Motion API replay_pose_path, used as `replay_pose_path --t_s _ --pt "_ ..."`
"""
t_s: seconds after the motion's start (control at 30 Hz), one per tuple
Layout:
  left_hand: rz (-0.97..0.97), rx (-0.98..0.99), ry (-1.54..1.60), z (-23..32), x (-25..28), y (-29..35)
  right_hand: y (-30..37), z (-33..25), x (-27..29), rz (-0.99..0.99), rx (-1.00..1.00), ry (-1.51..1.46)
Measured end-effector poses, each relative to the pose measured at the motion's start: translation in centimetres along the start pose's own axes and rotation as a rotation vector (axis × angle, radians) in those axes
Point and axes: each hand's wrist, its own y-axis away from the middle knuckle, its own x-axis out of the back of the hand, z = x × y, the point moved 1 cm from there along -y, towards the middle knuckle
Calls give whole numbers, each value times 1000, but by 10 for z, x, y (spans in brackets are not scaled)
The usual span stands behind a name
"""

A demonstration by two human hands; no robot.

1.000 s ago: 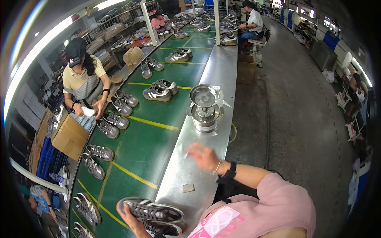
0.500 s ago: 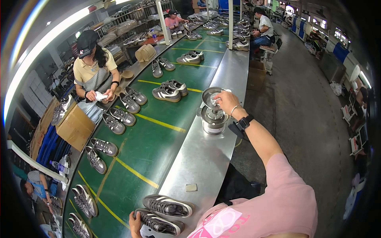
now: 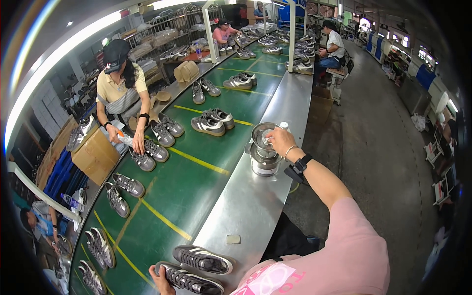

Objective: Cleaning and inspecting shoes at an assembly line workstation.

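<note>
Right hand (image 3: 280, 140) was out over the round metal dispenser can (image 3: 264, 150) on the steel table (image 3: 246, 206), fingers pinched together on a small white wad, probably cloth or cotton, pressed into the can's shallow dish top. Left hand (image 3: 160, 278) sat at the lower edge, fingers curled over the heel end of the nearer grey striped sneaker (image 3: 189, 280); its mate (image 3: 202, 259) lay just beside it on the table, not touched.

Judged: the dab wanted a light, short press straight down on the dish, so the wad took up only a little liquid and the can did not tip or slide toward the table edge. The left hand's grip kept the shoe from sliding toward the belt while the other arm was stretched far out. A small tan block (image 3: 233, 239), perhaps an eraser, lay loose between shoes and can, well apart from both.

Surface: brushed steel strip, bare and glossy, running beside a green conveyor belt (image 3: 196, 172) marked with yellow lines and carrying paired grey sneakers. Across the belt a person in a dark cap (image 3: 120, 83) bent over a pair with something white in hand, a cardboard box (image 3: 96, 155) beside them. Room: long factory hall, racks along the left, seated workers farther up the line, grey concrete floor (image 3: 373, 147) to the right
</note>
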Motion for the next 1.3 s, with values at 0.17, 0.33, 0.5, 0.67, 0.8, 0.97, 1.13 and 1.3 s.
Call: replay_pose_path --t_s 0.17,0.33,0.5,0.67,0.8,0.97,1.13,1.3 --pt "142 -361 78 14 27 -27 -4 4 0 11 92 52" --pt "255 -460 297 122 20 -7 -6 -13 11 393 277 -154" --pt "450 -745 39 143 -39 -17 52 -77 -16 156 302 -486" --pt "580 -798 -114 158 -84 -7 145 -136 -88 -255 433 -786" --pt "588 -773 -144 155 -86 -5 208 -183 -116 -466 535 -819" --pt "579 -814 -121 153 -96 -3 237 -229 -140 -331 1103 -568" --pt "591 -846 -177 161 -101 7 255 -244 -150 -366 1198 -361" --pt "592 -820 -130 157 -102 11 257 -241 -144 -542 786 -670"
